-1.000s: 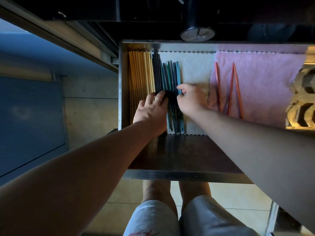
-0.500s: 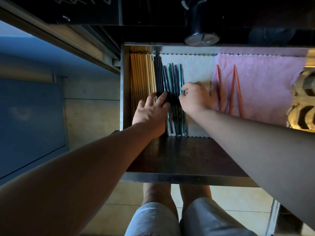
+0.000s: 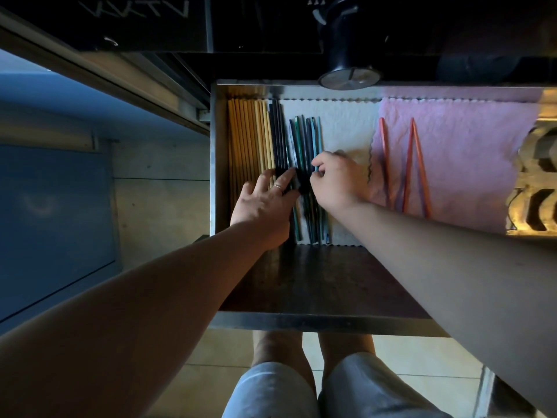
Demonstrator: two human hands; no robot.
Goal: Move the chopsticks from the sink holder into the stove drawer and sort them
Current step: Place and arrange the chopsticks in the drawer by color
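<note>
While the drawer (image 3: 301, 321) fills frame centre, left hand (image 3: 263, 206) lies flat, fingers together, on the dark chopsticks (image 3: 278, 134) beside the yellow chopsticks (image 3: 247, 137) at its left wall. Right hand (image 3: 337, 184) pinches a blue-green chopstick (image 3: 315, 137) on white cloth (image 3: 346, 128). Orange chopsticks (image 3: 410, 164) lie right, on pink cloth (image 3: 470, 152).

1. Wooden chopsticks (image 3: 245, 140): yellow-tan.
2. Dark chopsticks (image 3: 278, 137): black-navy.
3. Mixed chopsticks (image 3: 304, 140): teal, blue.
4. Long chopsticks (image 3: 408, 164): orange-red.
5. White cloth (image 3: 340, 128): plain, scalloped edge.
6. Pink cloth (image 3: 464, 152): plain.
7. Drawer (image 3: 301, 285): silver rim, dark brown floor.
</note>
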